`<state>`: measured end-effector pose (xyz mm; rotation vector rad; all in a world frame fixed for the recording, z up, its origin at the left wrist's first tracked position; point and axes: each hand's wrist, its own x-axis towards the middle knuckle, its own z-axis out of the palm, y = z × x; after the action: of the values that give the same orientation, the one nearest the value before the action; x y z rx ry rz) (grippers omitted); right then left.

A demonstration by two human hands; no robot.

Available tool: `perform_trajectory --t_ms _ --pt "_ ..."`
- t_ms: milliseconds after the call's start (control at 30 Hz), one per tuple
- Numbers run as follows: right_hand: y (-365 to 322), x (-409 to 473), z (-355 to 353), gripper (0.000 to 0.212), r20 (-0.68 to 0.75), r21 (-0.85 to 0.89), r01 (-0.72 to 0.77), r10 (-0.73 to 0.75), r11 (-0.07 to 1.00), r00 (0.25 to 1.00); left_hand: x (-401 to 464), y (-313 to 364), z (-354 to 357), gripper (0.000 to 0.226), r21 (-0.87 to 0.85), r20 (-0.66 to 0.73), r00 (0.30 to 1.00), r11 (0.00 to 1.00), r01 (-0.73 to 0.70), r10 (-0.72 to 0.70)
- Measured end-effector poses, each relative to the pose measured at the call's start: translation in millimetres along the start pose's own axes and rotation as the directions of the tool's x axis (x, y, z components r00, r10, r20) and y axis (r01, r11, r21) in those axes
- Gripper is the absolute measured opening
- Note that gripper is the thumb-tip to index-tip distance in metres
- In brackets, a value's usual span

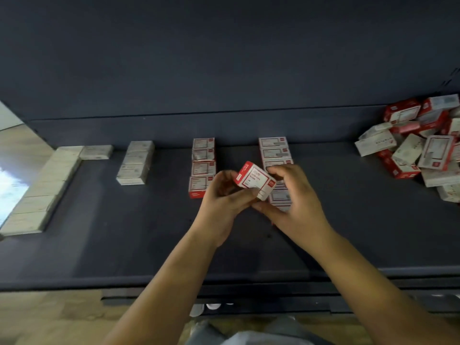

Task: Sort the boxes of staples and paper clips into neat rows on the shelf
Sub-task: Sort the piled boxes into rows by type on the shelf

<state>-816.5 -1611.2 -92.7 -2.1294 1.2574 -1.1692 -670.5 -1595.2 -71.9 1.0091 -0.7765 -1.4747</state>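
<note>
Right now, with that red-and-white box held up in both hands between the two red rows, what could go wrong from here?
1. The right hand covers the near end of the right red row, so setting the held box down there could knock boxes askew.
2. The left hand hovers beside the left red row, whose nearest box could get nudged.
3. The unsorted pile is loosely heaped near the shelf's right side; reaching in may topple boxes.

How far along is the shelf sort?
Roughly halfway. Done: two rows of plain white boxes at left and two rows of red-and-white boxes mid-shelf. In hand: the left hand and right hand share a grip on one small red-and-white cardboard box. Left: the jumbled pile of mixed boxes at far right.
</note>
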Motion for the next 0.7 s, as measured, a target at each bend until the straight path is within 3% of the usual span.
perform_trajectory --t_ms 133,233,300,400,500,600,700 --pt "-14.1 1.6 22.8 0.049 -0.071 -0.110 0.063 -0.071 0.992 0.995 -7.5 9.1 -29.4 0.029 0.092 0.038 0.999 0.995 -0.038 0.035" --pt "-18.6 1.1 34.7 0.047 -0.043 -0.126 0.057 -0.063 0.990 0.997 -11.0 16.6 -57.8 0.025 0.367 0.085 0.983 0.912 -0.185 0.166" --pt "-17.6 -0.9 43.7 0.048 0.031 -0.134 0.057 -0.053 0.989 0.998 -11.5 19.5 -81.2 0.018 0.545 0.140 0.952 0.782 -0.303 0.271" --pt "-15.0 -6.6 63.7 0.050 0.157 -0.148 0.029 -0.006 0.988 0.988 -9.3 20.7 -114.3 0.010 0.781 0.221 0.898 0.482 -0.396 0.380" --pt "-15.3 -9.5 84.5 0.051 0.224 -0.169 0.041 -0.002 0.985 0.975 -5.6 21.3 -134.4 0.003 0.869 0.314 0.866 0.250 -0.428 0.389" --pt "-18.2 -5.5 96.7 0.052 0.206 -0.197 0.054 -0.012 0.979 0.978 -1.4 21.6 -147.4 0.003 0.875 0.389 0.847 0.143 -0.463 0.363" --pt "-20.9 1.2 104.2 0.051 0.127 -0.206 0.063 -0.037 0.976 0.991 1.5 20.2 -153.9 0.008 0.861 0.445 0.831 0.098 -0.500 0.333"
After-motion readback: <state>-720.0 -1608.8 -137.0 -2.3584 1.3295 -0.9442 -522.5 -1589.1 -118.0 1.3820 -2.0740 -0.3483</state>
